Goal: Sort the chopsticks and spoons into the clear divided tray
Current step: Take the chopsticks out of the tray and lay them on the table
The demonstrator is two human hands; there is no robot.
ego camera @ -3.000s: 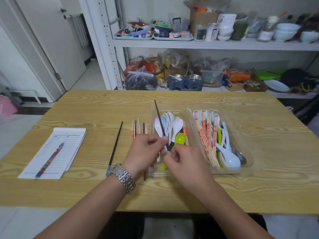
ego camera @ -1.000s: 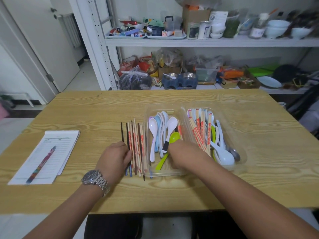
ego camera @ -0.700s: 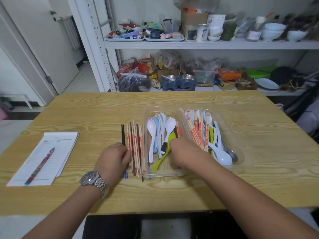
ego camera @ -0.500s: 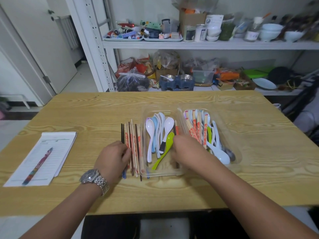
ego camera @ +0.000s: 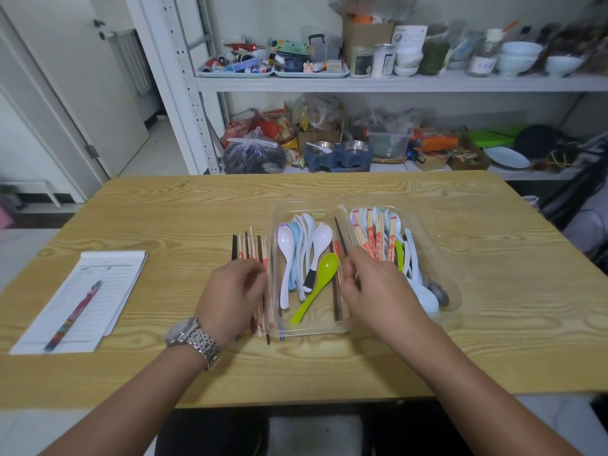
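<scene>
A clear divided tray (ego camera: 342, 205) sits mid-table. Its left compartment holds white and blue spoons (ego camera: 287, 240), a green spoon (ego camera: 329, 265) and a few chopsticks along its right wall. The right compartment mixes red-printed wooden chopsticks (ego camera: 371, 233) with white spoons (ego camera: 424, 296) and a metal one. A row of chopsticks (ego camera: 251, 248) lies on the table left of the tray. My left hand (ego camera: 232, 296) rests loosely curled with its fingertips against that row. My right hand (ego camera: 373, 286) pinches a dark chopstick (ego camera: 340, 236) that slants up over the tray's divider.
A notepad (ego camera: 108, 274) with a red pen (ego camera: 74, 315) lies at the table's left. Behind the wooden table (ego camera: 493, 258) stand white shelves (ego camera: 394, 83) crowded with jars, bowls, bags and boxes. A door is at the far left.
My right hand has lifted a dark chopstick out of the left compartment's right side. My left hand stays at the chopstick row, which it had earlier laid a dark chopstick into.
</scene>
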